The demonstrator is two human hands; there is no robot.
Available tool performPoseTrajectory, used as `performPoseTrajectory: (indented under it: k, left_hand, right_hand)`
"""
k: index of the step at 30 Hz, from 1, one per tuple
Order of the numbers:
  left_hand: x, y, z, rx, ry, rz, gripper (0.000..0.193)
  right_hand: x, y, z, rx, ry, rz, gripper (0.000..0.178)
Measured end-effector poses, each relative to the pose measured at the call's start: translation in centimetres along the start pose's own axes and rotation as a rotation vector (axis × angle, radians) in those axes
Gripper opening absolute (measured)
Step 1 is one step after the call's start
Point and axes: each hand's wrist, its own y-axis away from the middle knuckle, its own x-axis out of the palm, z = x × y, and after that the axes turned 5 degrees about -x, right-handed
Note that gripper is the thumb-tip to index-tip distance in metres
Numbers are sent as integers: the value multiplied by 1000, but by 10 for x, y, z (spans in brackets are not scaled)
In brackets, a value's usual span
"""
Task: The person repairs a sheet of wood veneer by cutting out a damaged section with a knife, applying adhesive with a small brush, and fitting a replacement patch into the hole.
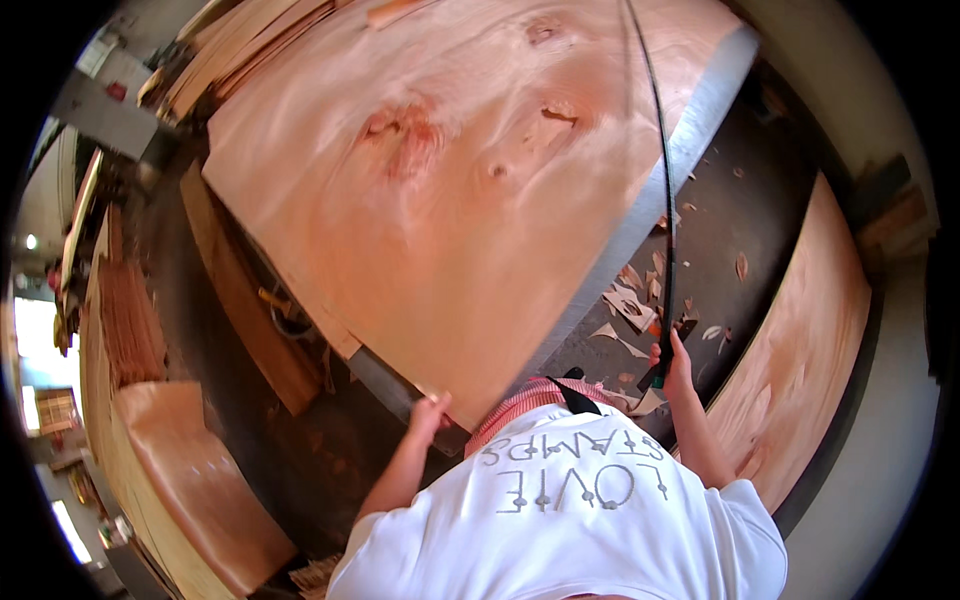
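A large sheet of wood veneer (440,250), pale reddish-brown with knots and a few torn holes, lies across a table with a grey metal edge (625,225). At its near corner my left hand (430,412) is closed, fingers pinched on the sheet's edge. My right hand (676,366), off the table's right side, is wrapped round the lower end of a long, thin black rod (668,180). The rod reaches up and away over the sheet's right part. A small dark piece shows by my right fingers; its kind is hard to make out.
Veneer scraps (630,305) litter the dark floor right of the table. Another wood sheet (800,370) leans along the right wall. Stacked veneer strips (250,45) stand at the far left, and a curved sheet (205,480) lies at the near left. A long board (235,280) lies left of the table.
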Motion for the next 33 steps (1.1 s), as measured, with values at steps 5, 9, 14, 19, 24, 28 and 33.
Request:
performPoseTrajectory:
  k: [5, 9, 14, 19, 24, 28, 33]
  left_hand:
    - [24, 23, 21, 31, -333, 137, 37]
    - [10, 26, -25, -209, -684, 258, 48]
    - [60, 13, -87, 415, -503, 474, 46]
    - [103, 41, -140, 92, 286, 584, 52]
    - [-25, -44, -166, 442, -99, 81, 30]
    - [-113, -71, -192, 748, -544, -536, 48]
    - [-40, -31, -222, 987, -906, -691, 63]
  right_hand:
    - [-12, -5, -3, 30, 32, -23, 36]
    - [3, -11, -18, -31, 214, -76, 35]
    - [89, -5, -51, -95, 409, 322, 29]
    - [132, 11, -61, -179, 1057, 860, 26]
    - [100, 25, -57, -151, 1197, 591, 25]
    - [53, 14, -76, -68, 1045, 405, 24]
    - [28, 3, -77, -34, 1146, 362, 23]
